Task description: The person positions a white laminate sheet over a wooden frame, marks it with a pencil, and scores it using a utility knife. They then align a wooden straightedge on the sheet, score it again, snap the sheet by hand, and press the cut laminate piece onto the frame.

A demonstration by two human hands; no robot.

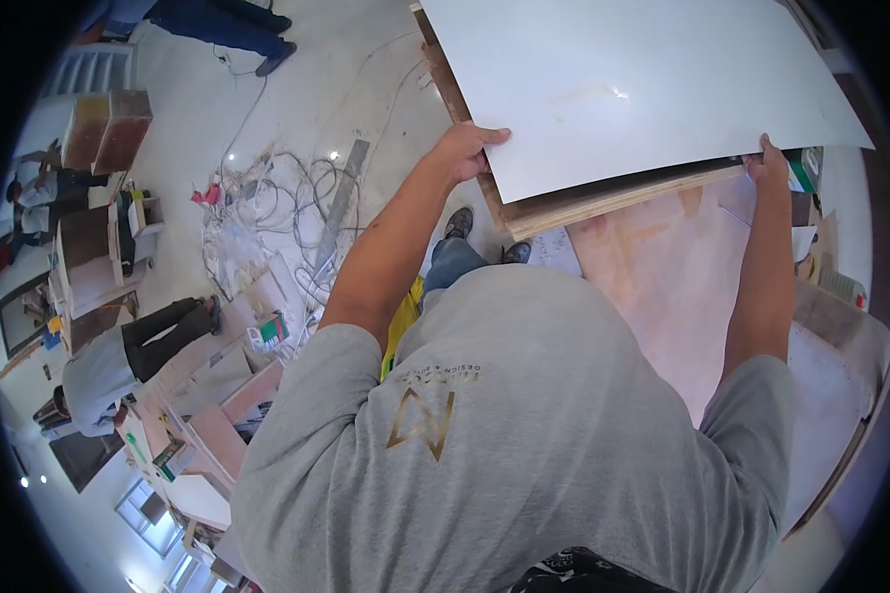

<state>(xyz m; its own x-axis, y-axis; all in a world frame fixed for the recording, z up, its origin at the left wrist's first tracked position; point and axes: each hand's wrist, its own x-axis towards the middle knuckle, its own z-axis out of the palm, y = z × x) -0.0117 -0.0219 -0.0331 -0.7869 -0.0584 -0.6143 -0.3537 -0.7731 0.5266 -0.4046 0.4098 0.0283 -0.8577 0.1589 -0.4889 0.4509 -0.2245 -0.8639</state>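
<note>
A large white sheet (613,89) lies over a wooden panel (603,204), whose near edge shows beneath it. My left hand (470,150) grips the sheet's near left corner area, thumb on top and fingers underneath. At the near right edge of the sheet, my right hand (764,161) holds on, its thumb at the rim and its other fingers partly hidden. A dark gap shows between the sheet and the panel near my right hand.
Tangled cables (267,212) and a long grey strip (343,203) lie on the floor at left. A person in dark trousers (173,326) bends over a cluttered bench. Another person's legs (218,28) are at the top. A pinkish board (663,257) lies below the panel.
</note>
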